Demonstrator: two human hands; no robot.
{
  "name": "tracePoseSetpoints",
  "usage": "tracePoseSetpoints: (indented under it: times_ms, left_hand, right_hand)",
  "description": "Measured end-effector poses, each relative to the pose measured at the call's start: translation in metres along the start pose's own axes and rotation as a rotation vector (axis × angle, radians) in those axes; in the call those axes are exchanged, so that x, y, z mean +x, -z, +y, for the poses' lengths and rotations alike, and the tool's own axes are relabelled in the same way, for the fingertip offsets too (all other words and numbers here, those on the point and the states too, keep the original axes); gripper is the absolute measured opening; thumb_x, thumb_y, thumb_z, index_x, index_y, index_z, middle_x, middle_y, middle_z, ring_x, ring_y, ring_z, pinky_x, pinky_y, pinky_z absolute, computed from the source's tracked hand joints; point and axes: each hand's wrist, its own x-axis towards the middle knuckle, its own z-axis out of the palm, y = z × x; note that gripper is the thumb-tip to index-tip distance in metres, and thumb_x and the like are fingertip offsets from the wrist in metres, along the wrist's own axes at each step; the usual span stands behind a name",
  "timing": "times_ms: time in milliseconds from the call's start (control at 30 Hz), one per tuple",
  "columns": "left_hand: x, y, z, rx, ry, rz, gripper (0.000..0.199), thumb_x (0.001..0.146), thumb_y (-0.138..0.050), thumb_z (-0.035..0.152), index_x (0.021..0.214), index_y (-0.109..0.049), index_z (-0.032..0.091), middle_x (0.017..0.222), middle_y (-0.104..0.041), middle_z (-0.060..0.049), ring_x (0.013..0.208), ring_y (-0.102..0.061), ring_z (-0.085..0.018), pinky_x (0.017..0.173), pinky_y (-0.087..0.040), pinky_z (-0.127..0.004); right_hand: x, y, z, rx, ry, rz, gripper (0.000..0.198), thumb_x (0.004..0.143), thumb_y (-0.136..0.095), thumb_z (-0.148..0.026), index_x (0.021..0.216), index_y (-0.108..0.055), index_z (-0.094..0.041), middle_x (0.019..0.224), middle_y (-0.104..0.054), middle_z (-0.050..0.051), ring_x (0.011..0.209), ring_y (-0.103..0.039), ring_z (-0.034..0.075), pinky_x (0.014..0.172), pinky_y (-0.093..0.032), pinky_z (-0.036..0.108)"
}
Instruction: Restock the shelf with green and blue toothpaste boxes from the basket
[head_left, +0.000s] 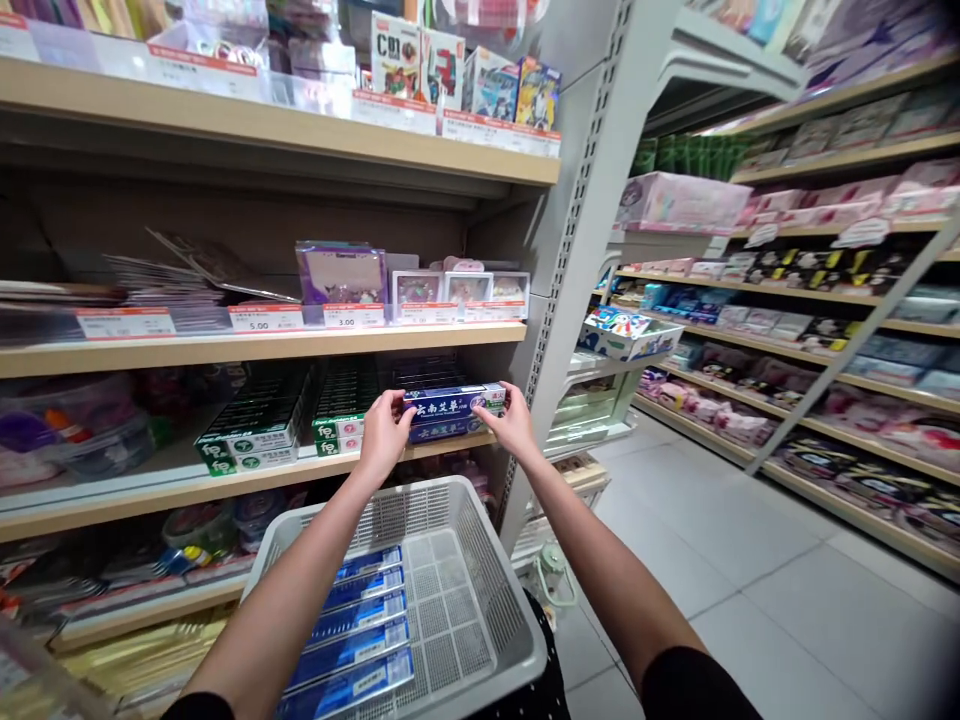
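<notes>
A dark blue toothpaste box (446, 405) with white lettering is held level at the lower shelf, one end in each hand. My left hand (385, 432) grips its left end, and my right hand (513, 422) pinches the right end with thumb and fingers. Just below it, another blue box (442, 432) shows on the shelf; whether the two touch I cannot tell. Green-and-white toothpaste boxes (262, 445) stand in rows to the left. Under my forearms, a grey plastic basket (491, 590) contains several blue boxes (367, 630) along its left side.
The shelf board (300, 345) above my hands carries price tags and small packages. A grey slotted upright post (577, 200) stands right of my right hand. Further right are a tiled floor (697, 530) and stocked shelves (825, 290). A pale green bottle (553, 572) is beside the basket.
</notes>
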Motion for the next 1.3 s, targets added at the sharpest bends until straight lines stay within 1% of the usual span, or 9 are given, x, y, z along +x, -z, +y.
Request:
tracePoseSetpoints:
  times_ms: [100,200,300,467,700,800,1033,1200,1300]
  left_hand:
    - [0.005,-0.020,-0.012,0.111,-0.027,-0.024,0.020,0.083,-0.063,0.021,0.103,-0.061,0.018,0.102,-0.067,-0.009,0.090,-0.066,-0.020,0.082,-0.054,-0.034]
    - [0.007,-0.029,-0.019,0.218,-0.066,-0.026,0.020,0.086,-0.058,0.019,0.106,-0.060,0.018,0.107,-0.065,-0.010,0.094,-0.065,-0.021,0.085,-0.053,-0.035]
    - [0.013,-0.032,-0.020,0.341,-0.076,-0.029,0.022,0.088,-0.055,0.020,0.109,-0.058,0.017,0.107,-0.064,-0.011,0.098,-0.064,-0.023,0.087,-0.051,-0.036]
    - [0.028,-0.034,-0.016,0.553,-0.010,-0.076,0.026,0.090,-0.049,0.020,0.114,-0.057,0.012,0.104,-0.065,-0.015,0.101,-0.064,-0.026,0.087,-0.049,-0.035]
    - [0.047,-0.036,-0.008,0.722,0.036,-0.196,0.028,0.089,-0.047,0.016,0.114,-0.059,0.011,0.094,-0.069,-0.016,0.088,-0.068,-0.027,0.077,-0.050,-0.032]
    - [0.055,-0.037,-0.010,0.731,0.070,-0.205,0.028,0.089,-0.049,0.017,0.114,-0.059,0.011,0.092,-0.070,-0.017,0.086,-0.069,-0.028,0.074,-0.050,-0.032]
    - [0.058,-0.038,-0.015,0.655,0.113,-0.185,0.031,0.087,-0.051,0.017,0.117,-0.059,0.012,0.097,-0.070,-0.019,0.089,-0.070,-0.029,0.077,-0.051,-0.033]
    - [0.058,-0.037,-0.010,0.638,0.129,-0.206,0.033,0.085,-0.053,0.014,0.116,-0.059,0.009,0.095,-0.070,-0.021,0.092,-0.069,-0.031,0.077,-0.051,-0.034]
    - [0.057,-0.033,-0.003,0.655,0.164,-0.242,0.029,0.083,-0.056,0.018,0.110,-0.062,0.009,0.092,-0.070,-0.021,0.093,-0.069,-0.031,0.078,-0.051,-0.032]
  right_hand:
    - [0.005,-0.005,0.012,-0.031,-0.005,-0.009,0.071,0.071,-0.073,-0.042,0.131,-0.046,-0.014,0.128,-0.053,0.017,0.116,-0.054,0.029,0.101,-0.043,0.042]
    - [0.006,-0.013,0.020,-0.056,0.003,-0.029,0.069,0.075,-0.070,-0.038,0.134,-0.044,-0.013,0.131,-0.051,0.017,0.120,-0.052,0.029,0.104,-0.041,0.041]
    - [0.015,-0.022,0.023,-0.074,0.010,-0.036,0.066,0.076,-0.069,-0.034,0.133,-0.045,-0.013,0.132,-0.052,0.017,0.122,-0.051,0.028,0.105,-0.041,0.040]
    - [0.034,-0.033,0.024,-0.116,-0.016,-0.073,0.063,0.075,-0.070,-0.032,0.130,-0.048,-0.013,0.127,-0.055,0.016,0.119,-0.054,0.029,0.102,-0.043,0.041]
    - [0.047,-0.038,0.019,-0.186,-0.061,-0.111,0.064,0.075,-0.072,-0.031,0.131,-0.048,-0.010,0.129,-0.056,0.018,0.119,-0.054,0.029,0.101,-0.043,0.037]
    - [0.051,-0.039,0.016,-0.216,-0.080,-0.127,0.065,0.075,-0.073,-0.031,0.131,-0.049,-0.009,0.129,-0.057,0.018,0.118,-0.056,0.029,0.100,-0.044,0.036]
    - [0.055,-0.040,0.014,-0.233,-0.094,-0.144,0.069,0.073,-0.075,-0.032,0.132,-0.049,-0.008,0.125,-0.060,0.020,0.110,-0.060,0.030,0.093,-0.047,0.036]
    - [0.055,-0.040,0.015,-0.251,-0.084,-0.148,0.067,0.074,-0.073,-0.033,0.132,-0.050,-0.009,0.120,-0.062,0.019,0.108,-0.061,0.031,0.090,-0.048,0.037]
    - [0.054,-0.039,0.012,-0.273,-0.090,-0.182,0.072,0.074,-0.073,-0.033,0.135,-0.046,-0.009,0.118,-0.062,0.021,0.108,-0.061,0.032,0.089,-0.049,0.038]
